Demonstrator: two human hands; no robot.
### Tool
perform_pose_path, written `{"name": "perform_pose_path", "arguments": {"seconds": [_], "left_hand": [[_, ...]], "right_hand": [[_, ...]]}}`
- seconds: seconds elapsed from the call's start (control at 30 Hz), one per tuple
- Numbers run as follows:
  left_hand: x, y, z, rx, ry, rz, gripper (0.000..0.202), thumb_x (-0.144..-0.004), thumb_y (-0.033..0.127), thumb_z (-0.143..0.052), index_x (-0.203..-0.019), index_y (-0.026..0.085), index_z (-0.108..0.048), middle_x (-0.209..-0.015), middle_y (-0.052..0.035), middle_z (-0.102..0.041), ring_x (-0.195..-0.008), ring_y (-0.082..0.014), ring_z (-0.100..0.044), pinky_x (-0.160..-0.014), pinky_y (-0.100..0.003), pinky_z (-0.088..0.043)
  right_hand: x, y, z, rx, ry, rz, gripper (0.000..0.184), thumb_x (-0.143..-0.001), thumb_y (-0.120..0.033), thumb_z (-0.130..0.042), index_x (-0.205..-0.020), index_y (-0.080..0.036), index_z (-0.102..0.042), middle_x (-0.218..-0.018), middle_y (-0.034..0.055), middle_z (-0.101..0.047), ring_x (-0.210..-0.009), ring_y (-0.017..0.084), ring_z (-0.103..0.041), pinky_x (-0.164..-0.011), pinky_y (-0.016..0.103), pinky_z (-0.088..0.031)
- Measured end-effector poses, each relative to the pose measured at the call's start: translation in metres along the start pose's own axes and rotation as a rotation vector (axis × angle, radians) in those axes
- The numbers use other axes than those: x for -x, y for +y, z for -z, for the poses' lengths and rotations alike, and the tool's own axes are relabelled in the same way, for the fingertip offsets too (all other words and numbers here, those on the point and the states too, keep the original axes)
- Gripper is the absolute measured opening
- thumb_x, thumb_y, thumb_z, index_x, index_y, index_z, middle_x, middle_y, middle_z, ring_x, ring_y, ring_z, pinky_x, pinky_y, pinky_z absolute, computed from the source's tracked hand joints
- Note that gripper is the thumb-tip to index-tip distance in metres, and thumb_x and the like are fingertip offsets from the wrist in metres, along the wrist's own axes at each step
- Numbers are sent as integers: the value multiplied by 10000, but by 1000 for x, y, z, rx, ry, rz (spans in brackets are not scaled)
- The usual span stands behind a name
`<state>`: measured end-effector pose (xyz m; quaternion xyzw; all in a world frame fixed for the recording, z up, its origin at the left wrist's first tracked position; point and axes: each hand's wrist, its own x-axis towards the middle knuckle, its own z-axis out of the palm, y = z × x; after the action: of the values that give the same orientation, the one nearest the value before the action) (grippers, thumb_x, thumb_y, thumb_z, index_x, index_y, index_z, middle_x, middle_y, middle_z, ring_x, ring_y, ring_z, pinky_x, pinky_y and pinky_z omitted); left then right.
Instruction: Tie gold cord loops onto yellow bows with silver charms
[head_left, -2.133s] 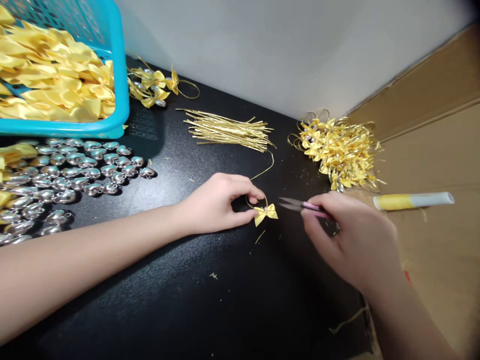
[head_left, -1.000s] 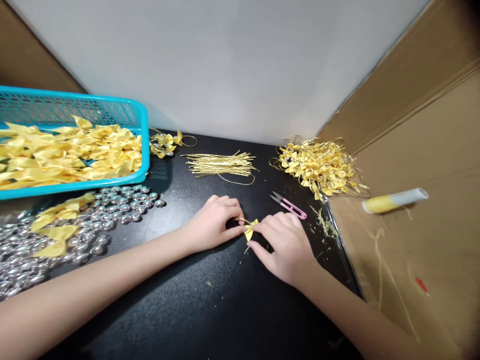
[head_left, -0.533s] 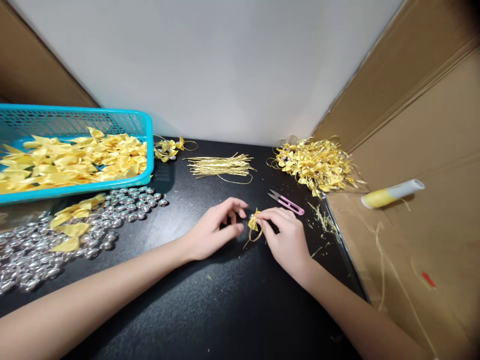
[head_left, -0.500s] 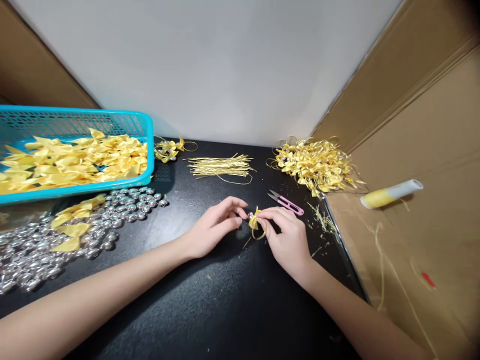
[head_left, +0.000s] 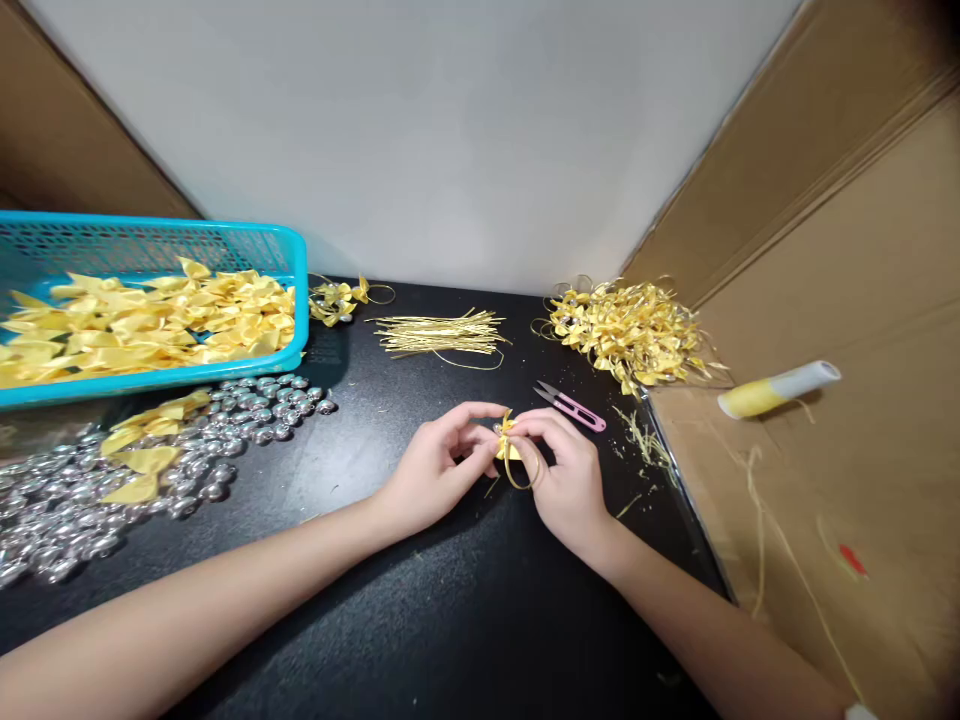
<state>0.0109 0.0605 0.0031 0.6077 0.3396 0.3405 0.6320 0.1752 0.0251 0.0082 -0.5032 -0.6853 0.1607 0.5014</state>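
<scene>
A small yellow ribbon bow (head_left: 508,452) with a loop of gold cord (head_left: 519,486) hangs between my two hands over the black table. My right hand (head_left: 564,470) pinches it from the right, fingers closed. From the other side, the thumb and fingertips of my left hand (head_left: 442,465) close on its left edge. A silvery bead on the bow is mostly covered by my fingers. Just beyond my right hand lie pink thread snips (head_left: 571,407), blades pointing away to the left.
A blue basket (head_left: 296,300) of yellow bows stands at the left, with silver beads (head_left: 202,450) before it. Gold cords (head_left: 442,333) lie at the back. Finished bows pile up (head_left: 637,330) at back right, beside cord scraps (head_left: 645,440) and a yellow-white roll (head_left: 780,388) on cardboard.
My left hand has moved right, and its fingers have closed on the bow's left side. My right hand keeps its pinch and has shifted slightly left.
</scene>
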Motion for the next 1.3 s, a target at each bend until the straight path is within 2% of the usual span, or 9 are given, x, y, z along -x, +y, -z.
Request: {"name": "perform_pose_path", "arguments": {"seconds": [0.2, 0.33, 0.47, 0.63, 0.8, 0.97, 1.1, 1.2, 1.3], "left_hand": [[1, -6, 5, -238, 23, -212, 114, -923, 187, -521, -1013, 200, -451, -746, 18, -611, -654, -100, -582, -623, -222, -471], [2, -5, 6, -361, 30, -311, 119, -905, 139, -523, -922, 213, -431, -780, 5, -630, -676, -104, -601, -643, -227, -490], [4, -2, 6, -448, 44, -357, 156, -884, 96, -519, -883, 218, -422, -770, 14, -631, -666, -96, -603, -646, -221, -490], [5, -2, 1, -336, 78, -244, 94, -908, 146, -528, -922, 207, -458, -759, 21, -603, -667, -96, -580, -638, -222, -480], [5, -5, -5, -117, 90, -119, 173, -876, 204, -639, -962, 200, -488, -844, 10, -616, -739, -95, -583, -684, -221, -490], [4, -6, -4, -95, 136, -84, 138, -884, 226, -642, -907, 191, -511, -782, 23, -591, -720, -93, -572, -679, -223, -479], [6, -6, -1, -171, 98, -116, 100, -895, 219, -620, -903, 189, -525, -774, 17, -587, -701, -100, -571, -666, -234, -479], [7, -7, 1, -205, 32, -115, 115, -879, 205, -634, -904, 190, -522, -765, 17, -589, -683, -102, -559, -654, -240, -468], [7, -6, 0, -140, -27, -65, 127, -877, 204, -634, -914, 190, -514, -760, 25, -574, -680, -98, -542, -651, -238, -451]], "right_hand": [[-2, 3, 1, -162, -69, -217, 113, -890, -151, -582, -817, -208, -646, -853, 35, -677, -830, 157, -659, -740, 283, -542], [0, 1, 3, -282, -72, -362, 69, -887, -202, -597, -833, -211, -639, -861, 28, -673, -821, 153, -656, -748, 283, -540], [0, -3, 3, -339, -65, -432, 58, -889, -229, -596, -850, -211, -634, -850, 24, -676, -799, 151, -656, -727, 277, -537], [4, -1, 0, -314, -44, -446, 46, -877, -222, -622, -845, -208, -652, -864, 34, -682, -818, 159, -660, -748, 291, -544], [10, -1, -2, -319, 25, -426, 56, -863, -182, -641, -847, -213, -685, -879, 35, -688, -858, 158, -669, -787, 290, -556], [11, -1, -2, -271, -1, -362, 117, -824, -120, -657, -876, -219, -689, -880, 23, -694, -847, 148, -673, -785, 280, -559], [9, 2, 4, -223, -21, -316, 144, -831, -103, -615, -881, -223, -678, -904, 26, -697, -896, 156, -671, -827, 298, -557], [7, 2, 8, -218, -24, -377, 153, -821, -127, -631, -931, -223, -675, -896, 24, -707, -846, 155, -680, -811, 308, -562], [4, 1, 10, -248, -83, -475, 123, -801, -170, -666, -911, -221, -688, -830, 15, -707, -777, 145, -672, -764, 294, -559]]}}
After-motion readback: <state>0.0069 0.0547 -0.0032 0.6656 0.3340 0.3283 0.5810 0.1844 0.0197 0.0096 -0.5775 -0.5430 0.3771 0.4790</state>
